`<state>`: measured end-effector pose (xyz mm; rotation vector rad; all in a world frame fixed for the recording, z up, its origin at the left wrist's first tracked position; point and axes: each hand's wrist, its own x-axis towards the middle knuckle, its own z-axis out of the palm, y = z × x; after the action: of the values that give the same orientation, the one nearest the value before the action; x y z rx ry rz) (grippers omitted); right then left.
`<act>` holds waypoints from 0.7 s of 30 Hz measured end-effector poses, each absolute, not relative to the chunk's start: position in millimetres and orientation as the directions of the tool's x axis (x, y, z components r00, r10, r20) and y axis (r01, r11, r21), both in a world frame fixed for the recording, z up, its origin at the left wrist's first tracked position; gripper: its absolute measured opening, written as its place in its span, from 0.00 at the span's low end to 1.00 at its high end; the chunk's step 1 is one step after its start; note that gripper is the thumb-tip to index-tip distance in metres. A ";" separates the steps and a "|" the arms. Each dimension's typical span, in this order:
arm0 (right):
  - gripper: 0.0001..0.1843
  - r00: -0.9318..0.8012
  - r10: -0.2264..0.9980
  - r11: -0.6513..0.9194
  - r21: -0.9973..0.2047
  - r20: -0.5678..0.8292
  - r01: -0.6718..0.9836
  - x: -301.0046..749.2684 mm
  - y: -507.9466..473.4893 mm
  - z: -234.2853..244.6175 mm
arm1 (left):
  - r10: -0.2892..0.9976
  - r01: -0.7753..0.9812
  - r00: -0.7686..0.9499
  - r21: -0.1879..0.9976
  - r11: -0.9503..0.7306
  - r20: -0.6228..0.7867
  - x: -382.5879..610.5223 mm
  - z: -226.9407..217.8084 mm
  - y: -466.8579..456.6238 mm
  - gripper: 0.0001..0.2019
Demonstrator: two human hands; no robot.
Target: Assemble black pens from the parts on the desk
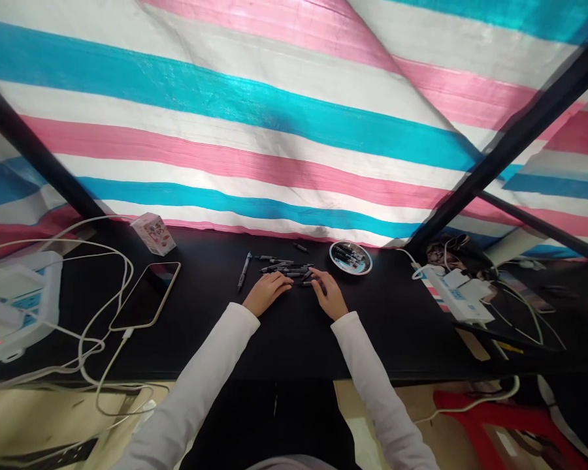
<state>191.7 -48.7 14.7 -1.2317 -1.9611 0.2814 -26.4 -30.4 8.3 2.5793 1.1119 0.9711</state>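
Nearest, two white long sleeves [191,385] reach forward over the edge of a black tabletop [294,346]. The left hand [267,292] lies palm down, its fingers [280,282] together and gently curved, with the tips at the near side of a loose heap of black pens [287,269]. The right hand [329,294] sits just beside it, its fingers [317,278] angled inward and resting at the heap's right end. Neither hand looks closed into a fist, but the view is too small to tell whether either is pinching a pen.

The pens lie crisscrossed on the table, directly ahead of the hands. They look light, stiff and smooth, so they would likely roll or slide apart at a nudge, and the mid-barrel looks the surest place to take hold. A single pen [245,271] lies apart to the left, and a round metal dish [350,257] holding more dark pens stands just to the right.

Farther left are a smartphone [146,295] on a white charging cable [105,326], a power strip [14,303] and a small printed box [153,234]. Farther right is a second power strip [455,294]. Behind everything hangs a pink, white and blue striped tarpaulin [225,117]
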 end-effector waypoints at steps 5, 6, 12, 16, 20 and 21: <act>0.12 -0.240 0.861 0.429 -0.387 0.447 0.817 197.6 -46.7 9.4 | 0.732 0.652 0.460 0.369 -0.662 0.502 -32.2 7.5 -26.6 0.10; 0.11 -0.245 0.868 0.418 -0.368 0.433 0.831 197.7 -46.7 8.1 | 0.734 0.661 0.455 0.362 -0.658 0.504 -33.4 7.5 -25.9 0.10; 0.12 -0.290 0.860 0.443 -0.332 0.419 0.833 196.1 -44.7 3.5 | 0.747 0.696 0.430 0.341 -0.632 0.508 -38.1 6.9 -23.7 0.11; 0.08 -0.286 0.841 0.460 -0.325 0.460 0.826 198.0 -41.0 1.3 | 0.741 0.706 0.421 0.325 -0.630 0.523 -38.6 5.1 -23.1 0.10; 0.09 -0.223 0.829 0.428 -0.326 0.513 0.843 201.7 -38.9 1.6 | 0.742 0.713 0.413 0.319 -0.624 0.528 -39.1 5.0 -23.2 0.10; 0.08 -0.215 0.827 0.425 -0.326 0.519 0.845 202.3 -38.9 2.1 | 0.745 0.718 0.408 0.319 -0.619 0.528 -39.3 5.3 -23.3 0.10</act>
<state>202.3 -38.9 2.1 -1.4067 -2.0447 -0.0354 -39.3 -23.3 5.3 2.6008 1.3515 1.0101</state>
